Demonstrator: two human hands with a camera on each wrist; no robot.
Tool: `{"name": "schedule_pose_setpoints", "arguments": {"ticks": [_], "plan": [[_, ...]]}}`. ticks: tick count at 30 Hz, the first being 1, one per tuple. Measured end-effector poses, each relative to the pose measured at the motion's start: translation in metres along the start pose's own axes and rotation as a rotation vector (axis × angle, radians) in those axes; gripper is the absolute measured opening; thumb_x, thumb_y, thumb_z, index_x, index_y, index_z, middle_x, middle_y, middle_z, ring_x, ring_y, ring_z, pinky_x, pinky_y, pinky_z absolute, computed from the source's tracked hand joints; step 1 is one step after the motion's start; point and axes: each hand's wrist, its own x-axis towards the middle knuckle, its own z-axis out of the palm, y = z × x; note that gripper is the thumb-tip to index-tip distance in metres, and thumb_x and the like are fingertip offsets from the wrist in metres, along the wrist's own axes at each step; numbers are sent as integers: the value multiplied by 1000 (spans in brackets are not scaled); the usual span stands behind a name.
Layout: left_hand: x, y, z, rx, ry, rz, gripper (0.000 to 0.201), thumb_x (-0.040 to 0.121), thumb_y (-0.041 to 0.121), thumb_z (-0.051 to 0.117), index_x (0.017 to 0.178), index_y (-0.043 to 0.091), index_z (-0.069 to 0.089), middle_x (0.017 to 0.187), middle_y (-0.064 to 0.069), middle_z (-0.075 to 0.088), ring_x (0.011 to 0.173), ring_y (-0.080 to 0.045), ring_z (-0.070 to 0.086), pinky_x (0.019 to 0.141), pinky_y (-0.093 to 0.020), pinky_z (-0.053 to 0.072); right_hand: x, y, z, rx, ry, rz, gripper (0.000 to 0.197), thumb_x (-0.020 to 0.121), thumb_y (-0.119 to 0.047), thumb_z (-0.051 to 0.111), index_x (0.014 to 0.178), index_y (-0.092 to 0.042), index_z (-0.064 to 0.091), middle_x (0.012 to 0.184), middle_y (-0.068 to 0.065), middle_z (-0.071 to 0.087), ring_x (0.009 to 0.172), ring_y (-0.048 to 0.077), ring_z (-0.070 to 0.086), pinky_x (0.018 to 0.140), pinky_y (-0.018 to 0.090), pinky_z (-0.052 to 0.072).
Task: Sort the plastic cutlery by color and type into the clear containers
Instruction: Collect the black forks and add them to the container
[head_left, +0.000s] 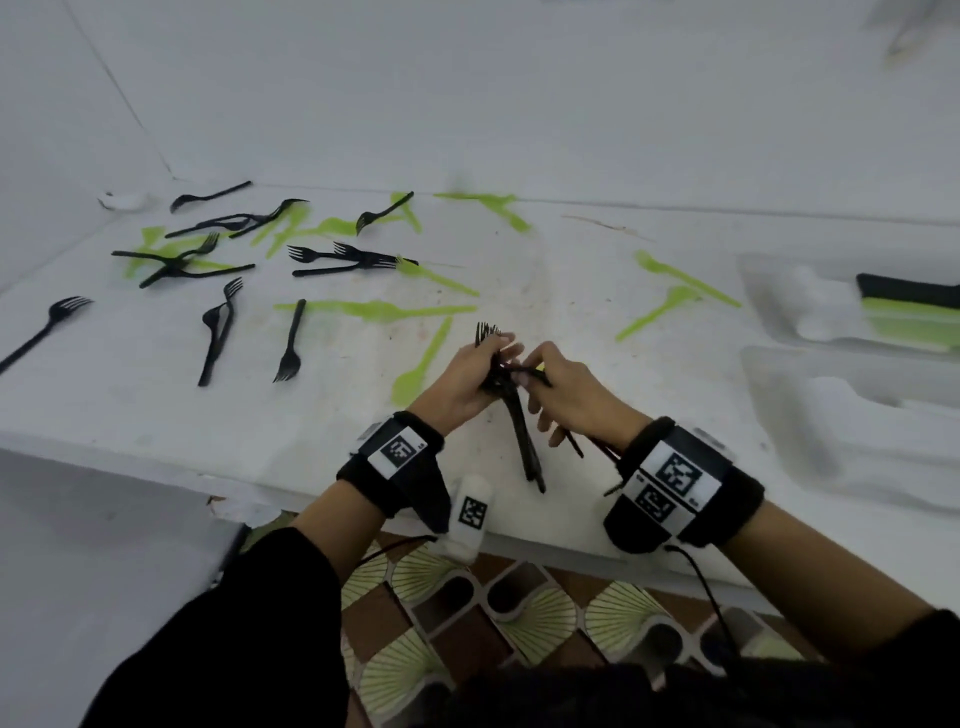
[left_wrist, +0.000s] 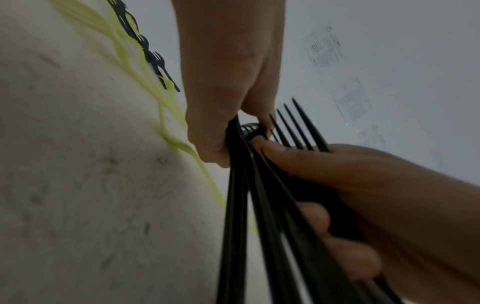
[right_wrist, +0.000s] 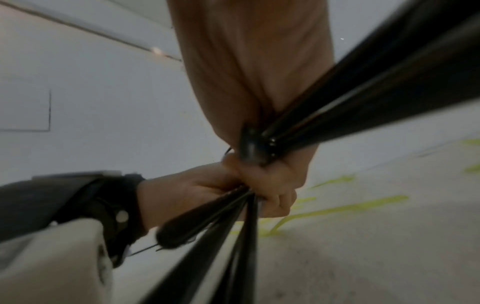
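My left hand (head_left: 462, 384) (left_wrist: 228, 92) (right_wrist: 207, 193) grips a bundle of black forks (head_left: 522, 431) (left_wrist: 233, 205) (right_wrist: 228, 226) just above the table's front middle, tines pointing away and handles toward me. My right hand (head_left: 566, 395) (left_wrist: 363, 185) (right_wrist: 246, 72) meets it from the right and pinches more black forks (head_left: 574, 447) (right_wrist: 376, 82), whose handles run back under its wrist. Loose black forks (head_left: 291, 343) and green cutlery (head_left: 374, 309) lie scattered over the left and far table. A green spoon (head_left: 415, 374) lies just left of my hands.
Two clear containers stand at the right: the far one (head_left: 779, 291) holds stacked black and green cutlery (head_left: 909, 306), the near one (head_left: 831, 415) looks bare. Two green spoons (head_left: 680, 278) lie left of them. The table's front edge (head_left: 311, 499) runs below my wrists.
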Motion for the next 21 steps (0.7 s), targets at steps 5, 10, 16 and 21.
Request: {"name": "schedule_pose_setpoints", "arguments": {"ticks": [5,10,16,21], "plan": [[2,4,-15,-133,-126,-15,19,101,12,36,94,10,53,58,3,53,49,-10,54,64,-32,57,-12,1,-21,324,332,-38,13,99,-22,41,93,-13,48,68,7,47,43,13,49,39,30,51],[-9,-10,-12,-97,-238,-90,14,98,12,42,87,12,50,68,1,44,45,-6,47,49,-19,48,-22,8,-8,720,333,126,23,94,-8,44,86,-22,28,66,1,33,38,5,28,32,14,20],[-14,-18,-6,90,-280,-153,35,95,37,45,71,12,45,49,4,42,41,-10,46,44,-22,46,-8,2,37,1001,286,297,19,94,-2,36,84,-7,51,67,4,45,45,6,41,34,14,32],[-15,-23,-16,186,-339,-106,39,97,24,46,63,9,58,42,4,45,35,-7,41,38,-17,38,-11,13,49,1006,342,228,7,93,-7,53,87,-8,50,69,8,54,43,6,57,41,19,49]]}}
